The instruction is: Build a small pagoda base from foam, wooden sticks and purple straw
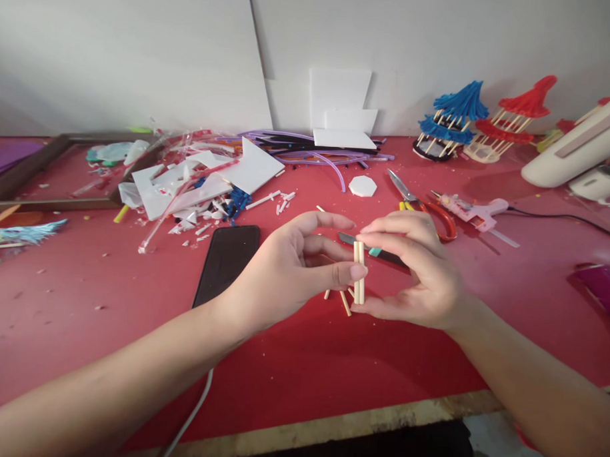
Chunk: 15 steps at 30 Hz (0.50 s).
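Two short pale wooden sticks (357, 289) stand upright side by side, held above the red table. My left hand (304, 265) pinches them near the middle, its thumb across the near side. At their top and bottom ends, the fingers and thumb of my right hand (423, 276) close on the same sticks. Several more wooden sticks (345, 304) lie on the table beneath, partly hidden by my hands. Behind my right hand is a craft knife (388, 257), its blade pointing left. A white foam octagon (362, 186) lies beyond my hands.
A black phone (226, 262) lies beside my left forearm. Scissors (438, 216) and a pink glue gun (478, 211) rest right of centre. White scraps (186, 191) and pipe cleaners (288, 148) lie behind, with a blue-roofed model (449, 123) and a red-roofed model (511, 122) at the back right.
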### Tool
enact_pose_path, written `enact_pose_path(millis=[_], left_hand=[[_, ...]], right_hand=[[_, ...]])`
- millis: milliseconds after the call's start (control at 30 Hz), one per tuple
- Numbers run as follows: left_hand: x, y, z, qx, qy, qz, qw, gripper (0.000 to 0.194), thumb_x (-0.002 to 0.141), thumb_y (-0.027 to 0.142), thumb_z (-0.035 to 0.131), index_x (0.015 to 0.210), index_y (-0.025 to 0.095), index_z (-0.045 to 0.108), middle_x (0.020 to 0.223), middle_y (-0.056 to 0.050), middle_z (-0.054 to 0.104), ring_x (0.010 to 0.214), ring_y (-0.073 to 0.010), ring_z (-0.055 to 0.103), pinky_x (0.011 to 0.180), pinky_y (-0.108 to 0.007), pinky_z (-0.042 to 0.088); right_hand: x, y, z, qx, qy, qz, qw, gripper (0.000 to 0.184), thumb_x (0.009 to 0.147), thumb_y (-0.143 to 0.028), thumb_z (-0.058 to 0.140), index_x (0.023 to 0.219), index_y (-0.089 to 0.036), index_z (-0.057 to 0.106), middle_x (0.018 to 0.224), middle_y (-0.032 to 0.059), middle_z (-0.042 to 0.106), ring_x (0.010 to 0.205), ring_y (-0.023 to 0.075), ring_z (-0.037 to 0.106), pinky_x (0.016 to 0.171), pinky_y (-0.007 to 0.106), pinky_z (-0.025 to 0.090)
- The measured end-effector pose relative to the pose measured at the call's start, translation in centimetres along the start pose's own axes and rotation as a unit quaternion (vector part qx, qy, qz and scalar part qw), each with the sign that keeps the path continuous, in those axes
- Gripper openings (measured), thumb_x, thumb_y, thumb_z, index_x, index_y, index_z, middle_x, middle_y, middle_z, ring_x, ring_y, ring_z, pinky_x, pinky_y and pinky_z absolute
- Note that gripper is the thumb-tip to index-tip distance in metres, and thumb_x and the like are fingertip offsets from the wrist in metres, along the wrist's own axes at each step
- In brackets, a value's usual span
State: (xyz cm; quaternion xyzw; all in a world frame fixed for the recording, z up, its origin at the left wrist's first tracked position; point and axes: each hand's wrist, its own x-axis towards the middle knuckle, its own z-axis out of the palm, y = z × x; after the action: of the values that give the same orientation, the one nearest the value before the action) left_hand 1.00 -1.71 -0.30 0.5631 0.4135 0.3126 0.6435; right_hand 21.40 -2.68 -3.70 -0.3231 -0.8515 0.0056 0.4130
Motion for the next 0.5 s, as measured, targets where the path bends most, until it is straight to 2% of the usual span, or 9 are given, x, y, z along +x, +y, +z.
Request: enact_pose_path(millis=[333,433,500], left_hand=[[-0.14,0.09,0.11,-0.009,-0.006,0.003,1.0,0.043,0.071,0.022,0.079,0.108,0.021,0.056,0.074,0.003,0.071,0.063,-0.0098,0.064,0.059,-0.019,0.049],[0.08,-0.12,0.03,-0.061,-0.008,-0.011,0.998,0.041,0.071,0.02,0.08,0.105,0.021,0.057,0.073,0.004,0.07,0.062,-0.0081,0.064,0.059,-0.018,0.05],[0.4,-0.35,-0.12,-0.117,0.012,-0.031,0.993,0.035,0.074,0.021,0.078,0.103,0.021,0.059,0.075,0.004,0.068,0.064,-0.008,0.065,0.062,-0.018,0.053]], right_hand=[[-0.1,-0.07,0.07,0.0,-0.002,0.007,1.0,0.066,0.065,-0.053,0.078,0.119,-0.023,0.055,0.109,0.0101,0.059,0.103,0.0283,0.056,0.095,0.049,0.045],[0.08,-0.02,-0.16,0.001,0.006,0.01,1.0,0.064,0.067,-0.051,0.077,0.119,-0.022,0.054,0.11,0.0104,0.058,0.104,0.0283,0.056,0.094,0.048,0.045],[0.16,0.34,-0.55,-0.005,-0.002,0.028,1.0,0.062,0.07,-0.049,0.076,0.121,-0.021,0.053,0.114,0.0115,0.057,0.108,0.0288,0.054,0.096,0.048,0.044]])
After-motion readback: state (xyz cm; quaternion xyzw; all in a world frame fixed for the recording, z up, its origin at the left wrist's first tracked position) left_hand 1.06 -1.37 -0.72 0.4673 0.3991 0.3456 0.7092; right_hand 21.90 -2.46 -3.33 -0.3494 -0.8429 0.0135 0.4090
